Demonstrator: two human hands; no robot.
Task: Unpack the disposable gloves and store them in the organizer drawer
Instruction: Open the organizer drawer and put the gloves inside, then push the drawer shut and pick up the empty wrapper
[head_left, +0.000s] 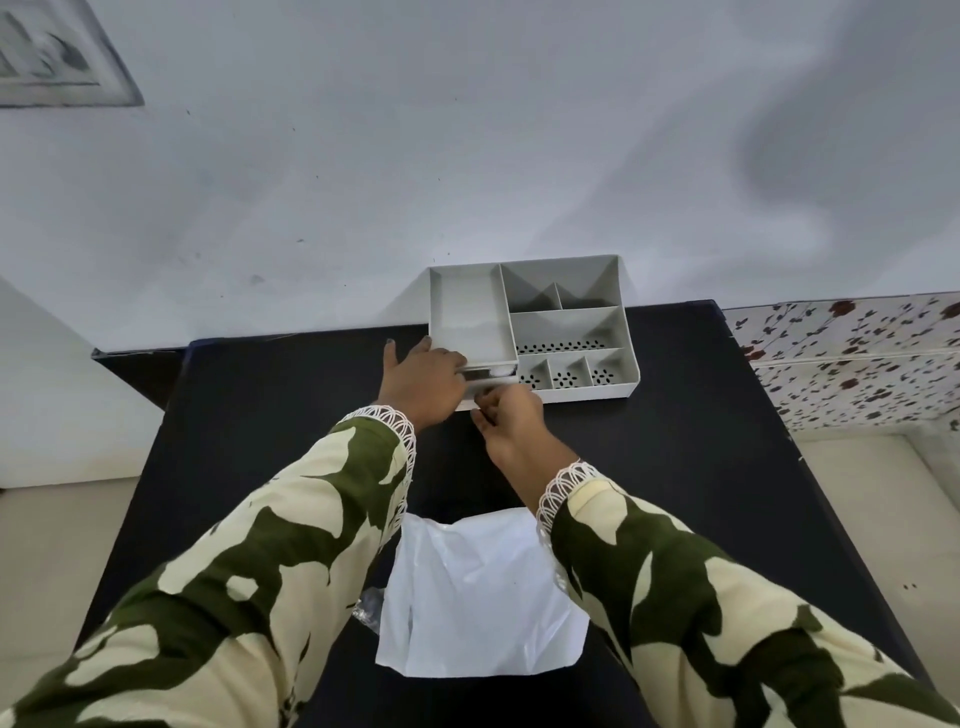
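A grey organizer (571, 322) with several compartments stands at the far edge of the black table (675, 467), against the wall. Its front drawer (491, 385) is pulled out a little, with something pale inside. My left hand (423, 382) lies flat over the drawer's left corner, fingers spread. My right hand (511, 421) pinches the drawer's front edge. A white plastic bag (478, 592) lies flat near me between my sleeves, with crumpled clear wrapping (370, 610) at its left edge.
The wall (467, 156) rises right behind the organizer. A floral-patterned surface (857, 358) sits to the right of the table. Pale floor shows on both sides of the table.
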